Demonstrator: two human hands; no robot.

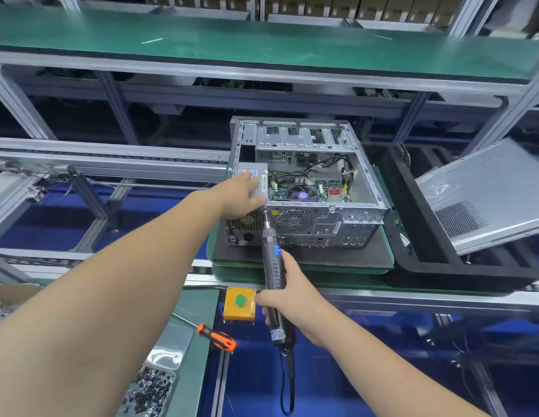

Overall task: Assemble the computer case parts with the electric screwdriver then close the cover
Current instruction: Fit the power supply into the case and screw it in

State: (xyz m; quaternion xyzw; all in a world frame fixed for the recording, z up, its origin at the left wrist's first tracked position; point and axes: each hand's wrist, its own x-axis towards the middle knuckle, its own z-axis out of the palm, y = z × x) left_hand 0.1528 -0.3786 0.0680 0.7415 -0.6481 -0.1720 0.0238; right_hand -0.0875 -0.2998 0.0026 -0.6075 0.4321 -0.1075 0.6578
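Observation:
An open grey computer case point(310, 224) lies on its side on a black pad, its motherboard and cables showing. At its left end sits the grey power supply point(263, 182). My left hand point(242, 195) lies on top of the power supply with the fingers spread over it and the thumb down at its rear edge. My right hand point(287, 291) grips a black electric screwdriver point(272, 266) whose tip meets the case's rear panel just below my left thumb. The grey cover panel point(484, 194) leans tilted at the right.
A yellow box with a green button point(240, 303) sits on the bench edge near my right hand. An orange-handled screwdriver point(218, 338) and a tray of small screws point(150, 389) lie at the lower left. The conveyor rail point(111, 164) runs left behind the case.

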